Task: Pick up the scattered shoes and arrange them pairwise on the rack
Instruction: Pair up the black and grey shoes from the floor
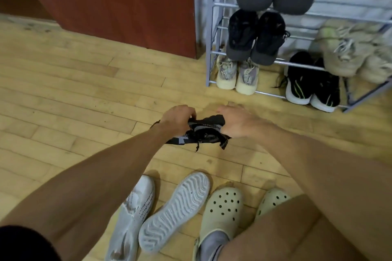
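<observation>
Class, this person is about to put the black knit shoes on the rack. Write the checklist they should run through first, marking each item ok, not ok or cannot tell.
1. Left hand grips the black knit shoes: ok.
2. Right hand has a firm hold on them: cannot tell, its fingers are blurred.
3. The bundle is a full pair: cannot tell, it is bunched up.
4. Rack has free bars to the right of the pairs on its upper shelves: ok.
5. Lace tucked in: not ok, it dangles.
6. Floor cleared of shoes: not ok, white shoes remain, one sole up.
</observation>
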A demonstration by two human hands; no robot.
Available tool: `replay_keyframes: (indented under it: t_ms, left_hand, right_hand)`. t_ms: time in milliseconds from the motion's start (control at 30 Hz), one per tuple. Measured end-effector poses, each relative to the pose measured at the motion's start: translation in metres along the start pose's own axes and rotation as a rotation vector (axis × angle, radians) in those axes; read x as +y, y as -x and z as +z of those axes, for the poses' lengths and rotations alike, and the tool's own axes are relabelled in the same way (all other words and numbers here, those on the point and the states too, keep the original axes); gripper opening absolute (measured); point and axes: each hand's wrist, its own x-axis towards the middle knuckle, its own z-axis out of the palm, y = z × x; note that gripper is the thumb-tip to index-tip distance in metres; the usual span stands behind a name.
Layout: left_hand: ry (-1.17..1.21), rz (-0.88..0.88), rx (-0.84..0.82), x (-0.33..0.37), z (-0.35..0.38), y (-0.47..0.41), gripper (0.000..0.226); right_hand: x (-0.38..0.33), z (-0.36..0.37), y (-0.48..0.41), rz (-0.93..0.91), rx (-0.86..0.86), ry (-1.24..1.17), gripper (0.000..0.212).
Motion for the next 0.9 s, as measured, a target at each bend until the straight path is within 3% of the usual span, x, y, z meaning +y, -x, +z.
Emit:
replay_keyframes:
  t_ms: [100,267,433,567,667,767,900]
  left_hand:
    - [-0.056,0.179,0.079,0.040,-0.051,0.001,0.030]
    - [-0.144,0.400,0.174,0.113,-0.123,0.014,0.022]
    - [-0.228,0.636,0.374,0.187,-0.172,0.031,0.030]
    - [-0.321,0.753,0.679,0.249,-0.191,0.045,0.038]
    - [-0.223,0.786,0.786,0.298,-0.188,0.054,0.045]
    - [-0.012,0.739,0.788,0.340,-0.168,0.065,0.052]
    - [0.386,0.577,0.323,0.384,-0.132,0.074,0.060]
  right_hand:
    - [0.010,-0.041,0.029,0.014,0.070,0.096,0.061]
    - [0.040,-0.100,0.091,0.054,0.300,0.136,0.045]
    - [0.076,-0.145,0.160,0.145,0.490,0.168,0.038]
    - [0.114,-0.159,0.211,0.227,0.624,0.033,0.040]
    - [0.147,-0.156,0.247,0.319,0.675,-0.191,0.039]
    - [0.181,-0.138,0.273,0.398,0.682,-0.487,0.044]
    - [0.224,-0.107,0.296,0.475,0.714,-0.829,0.049]
